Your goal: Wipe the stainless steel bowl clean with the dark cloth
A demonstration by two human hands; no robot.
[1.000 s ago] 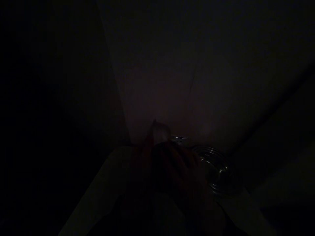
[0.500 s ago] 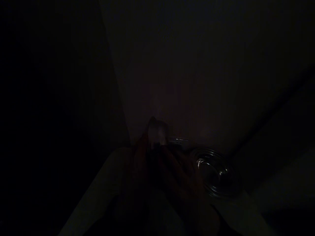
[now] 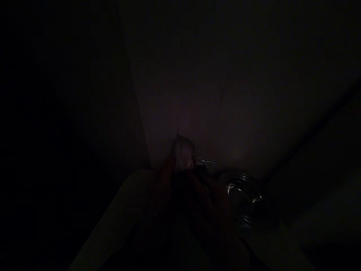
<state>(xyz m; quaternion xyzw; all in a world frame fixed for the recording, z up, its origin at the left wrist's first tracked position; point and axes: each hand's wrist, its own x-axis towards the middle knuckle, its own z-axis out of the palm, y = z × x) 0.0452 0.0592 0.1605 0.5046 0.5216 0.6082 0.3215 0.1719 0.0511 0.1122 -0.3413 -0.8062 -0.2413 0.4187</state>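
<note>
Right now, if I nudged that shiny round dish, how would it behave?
The shiny round dish is probably slippery: its crisp highlights suggest a smooth surface. Its even, curved rim lines suggest it's stiff. The broad outline makes sliding seem likelier than tipping. Too dark to judge weight.

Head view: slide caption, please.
Near darkness: left hand and right hand at a pale object, a shiny round dish to the right.

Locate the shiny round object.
In the head view, the shiny round object lies low, right of centre, just right of the right hand.
</note>
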